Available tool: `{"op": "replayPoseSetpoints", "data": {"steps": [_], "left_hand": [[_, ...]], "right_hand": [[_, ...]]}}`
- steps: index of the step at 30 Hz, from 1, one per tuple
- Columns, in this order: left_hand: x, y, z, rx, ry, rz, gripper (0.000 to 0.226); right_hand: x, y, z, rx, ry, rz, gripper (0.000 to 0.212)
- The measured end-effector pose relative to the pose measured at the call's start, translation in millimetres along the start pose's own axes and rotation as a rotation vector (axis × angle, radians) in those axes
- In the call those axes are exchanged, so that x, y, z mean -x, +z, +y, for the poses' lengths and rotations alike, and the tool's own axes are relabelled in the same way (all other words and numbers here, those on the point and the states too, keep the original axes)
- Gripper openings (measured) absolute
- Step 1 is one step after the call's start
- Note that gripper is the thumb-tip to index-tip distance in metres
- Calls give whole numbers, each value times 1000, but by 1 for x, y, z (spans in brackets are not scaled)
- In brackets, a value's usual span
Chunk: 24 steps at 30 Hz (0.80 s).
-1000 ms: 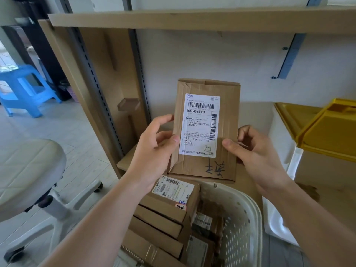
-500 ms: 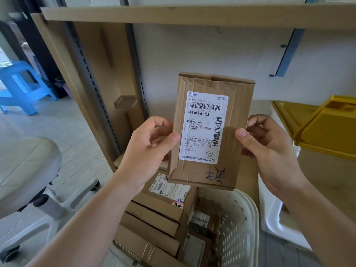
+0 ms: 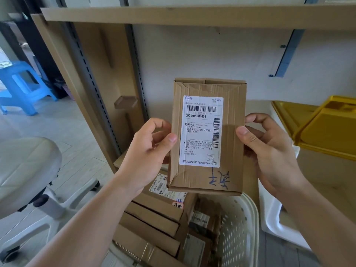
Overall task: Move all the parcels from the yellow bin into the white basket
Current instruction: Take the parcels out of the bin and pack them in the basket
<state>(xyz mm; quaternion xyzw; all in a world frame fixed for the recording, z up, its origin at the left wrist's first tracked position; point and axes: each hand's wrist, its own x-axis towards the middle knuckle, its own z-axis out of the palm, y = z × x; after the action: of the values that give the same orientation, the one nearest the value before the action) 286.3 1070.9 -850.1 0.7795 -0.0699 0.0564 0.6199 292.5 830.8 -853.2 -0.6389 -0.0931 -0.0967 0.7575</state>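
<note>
I hold a brown cardboard parcel (image 3: 231, 132) upright in front of me, its white shipping label and blue handwriting facing me. My left hand (image 3: 148, 151) grips its left edge and my right hand (image 3: 269, 149) grips its right edge. Directly below stands the white perforated basket (image 3: 240, 232), filled with several stacked cardboard parcels (image 3: 154, 218). The yellow bin (image 3: 323, 126) with its raised yellow lid sits at the right edge; its inside is hidden.
A wooden shelf frame (image 3: 92, 78) with a board above stands behind the parcel. A white swivel chair (image 3: 25, 170) is at the left, a blue plastic stool (image 3: 21, 87) farther back. A white container wall (image 3: 277, 218) sits right of the basket.
Both hands have lifted the parcel higher and nearer to me, and it now stands more squarely upright above the basket. My grip stays the same.
</note>
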Motion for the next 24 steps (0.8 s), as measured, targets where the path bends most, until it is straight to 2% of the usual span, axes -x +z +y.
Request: {"op": "replayPoseSetpoints", "data": {"steps": [5, 8, 10, 14, 17, 19, 22, 24], "left_hand": [[0, -1, 0, 23, -10, -11, 5], [0, -6, -3, 73, -46, -82, 25], [1, -10, -8, 62, -73, -146, 39], [5, -16, -20, -122, -154, -252, 38], [8, -16, -24, -187, -220, -263, 28], [8, -14, -24, -250, -229, -225, 26], [8, -3, -23, -225, -268, -203, 28], [11, 8, -23, -289, -225, -280, 32]], "right_hand": [[-2, -1, 2, -9, 22, -13, 32], [-1, -5, 3, 19, 45, -60, 49], [1, -8, 6, 75, 63, -87, 51], [5, -15, 17, 412, 72, -92, 36], [8, -21, 26, 660, 134, -139, 42], [11, -20, 29, 727, 185, -206, 46], [19, -8, 31, 640, 259, -326, 64], [26, 4, 34, 508, 333, -403, 72]]}}
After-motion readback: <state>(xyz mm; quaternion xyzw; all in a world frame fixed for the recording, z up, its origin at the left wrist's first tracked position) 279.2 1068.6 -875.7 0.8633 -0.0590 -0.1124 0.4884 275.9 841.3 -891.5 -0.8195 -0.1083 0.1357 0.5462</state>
